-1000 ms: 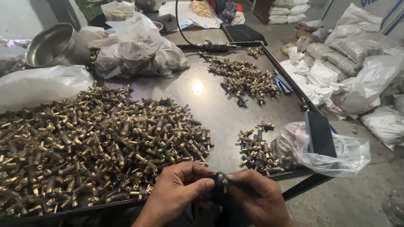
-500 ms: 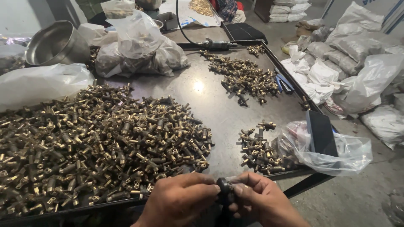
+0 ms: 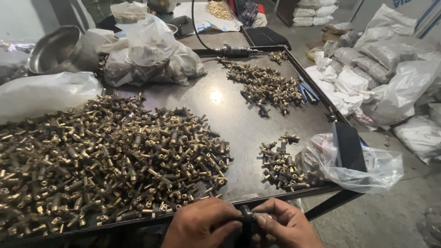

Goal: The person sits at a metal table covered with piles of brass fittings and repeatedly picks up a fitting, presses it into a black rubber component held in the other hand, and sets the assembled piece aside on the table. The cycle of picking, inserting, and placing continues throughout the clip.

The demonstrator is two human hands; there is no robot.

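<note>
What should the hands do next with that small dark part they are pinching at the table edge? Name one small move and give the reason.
Probably keep pressing or twisting the small dark part home between both thumbs. The left hand and right hand both pinch it at the near table edge, and neither hand is free to reach the big heap of brass fittings beside them.

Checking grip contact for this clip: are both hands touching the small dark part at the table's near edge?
Touching. The head view shows the left hand and right hand both pinching the small dark part between their fingertips, with no gap visible.
</note>
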